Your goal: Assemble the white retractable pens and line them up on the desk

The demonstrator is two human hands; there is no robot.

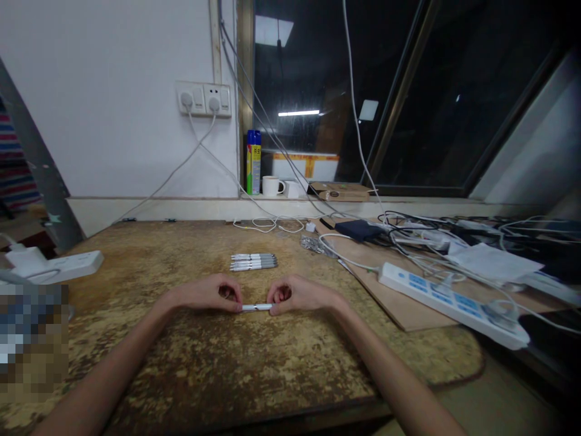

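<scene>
A white pen (256,307) lies level between my two hands, low over or on the worn wooden table (218,369). My left hand (215,293) pinches its left end between thumb and finger. At the other end, the fingertips of my right hand (293,293) are closed on it, so both tips of the pen are hidden. Just beyond my hands, several white and grey pens (253,261) lie side by side in a neat row, all pointing across the table.
On the right, a white power strip (454,303) crosses a brown board (385,290) strewn with cables and papers. Another power strip (77,264) sits at the left edge. A crumpled clear plastic bag (318,244) lies behind. A spray can (253,163) and white mug (272,185) stand on the sill.
</scene>
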